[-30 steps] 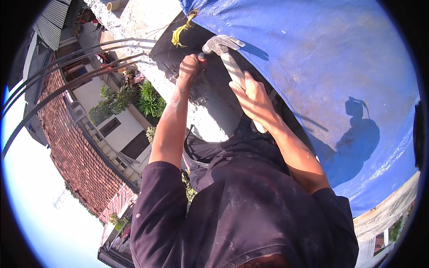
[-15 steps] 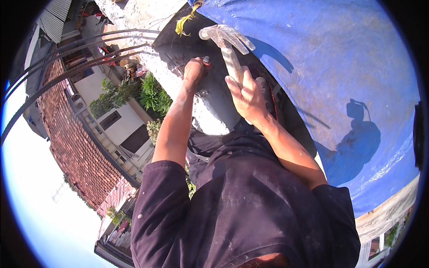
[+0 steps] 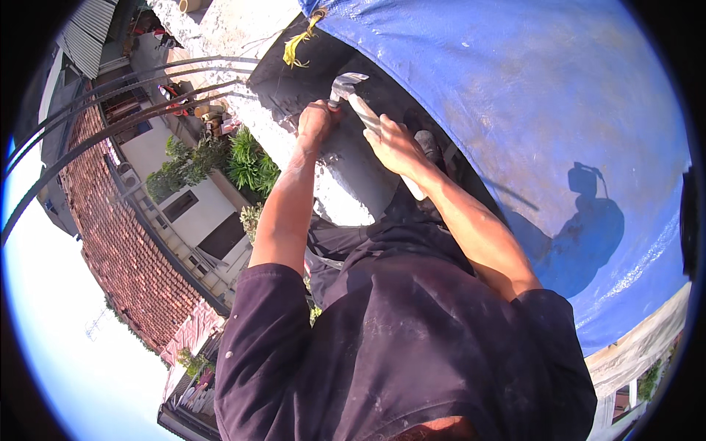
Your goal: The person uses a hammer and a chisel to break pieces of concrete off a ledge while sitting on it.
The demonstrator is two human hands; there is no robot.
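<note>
My left hand (image 3: 315,122) is closed around what looks like a chisel (image 3: 334,106); only its round grey end with a bit of red shows above the fist, and the lower part is hidden. It sits over the broken edge of a concrete ledge (image 3: 343,192). In my right hand (image 3: 397,151) is a claw hammer (image 3: 365,113), gripped by its pale, worn handle. The hammer's head is down at the chisel's end, touching it or very close to it, with the claw pointing right.
A blue tarp (image 3: 559,95) spreads over the right side, bearing my shadow. Bent steel bars (image 3: 147,87) stick out from the concrete at left. A yellow strip (image 3: 297,48) hangs at the tarp's corner. Beyond the ledge is a drop to a tiled roof (image 3: 136,242) and plants (image 3: 250,156).
The hammer has swung down from its raised position onto or near the chisel's end, my right hand lowering with it. My left hand has stayed nearly in place.
</note>
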